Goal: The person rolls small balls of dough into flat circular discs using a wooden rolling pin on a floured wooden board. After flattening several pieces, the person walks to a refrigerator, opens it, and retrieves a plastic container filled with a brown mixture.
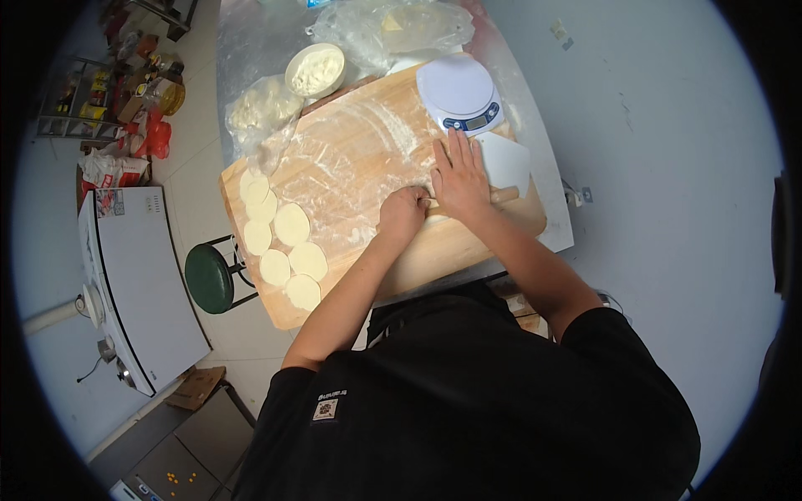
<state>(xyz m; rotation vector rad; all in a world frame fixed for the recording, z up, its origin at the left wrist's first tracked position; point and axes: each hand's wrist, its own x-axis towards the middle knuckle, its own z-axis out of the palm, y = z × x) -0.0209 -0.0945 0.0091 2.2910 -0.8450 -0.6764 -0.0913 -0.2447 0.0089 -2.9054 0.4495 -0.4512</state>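
My right hand [462, 181] lies flat with its fingers extended, the palm over a wooden rolling pin [505, 194]. Beside it, my left hand [404, 213] has its fingers curled together at the edge of a small piece of dough [432, 203], mostly hidden by the hands and pin. Both hands are low over a floured wooden board [351, 163]. On the board's left side lie several flat dough rounds [292, 224], some overlapping. A white plastic dough scraper [504, 164] lies just right of my right fingers, below a white digital kitchen scale [457, 87].
Beyond the board are a bowl of flour [318, 70], a plastic bag of dough pieces [264, 109] and more clear plastic bags [388, 31] on the metal table [260, 37]. A green stool [209, 278] and white chest freezer [150, 275] stand left. A wall [658, 156] rises right.
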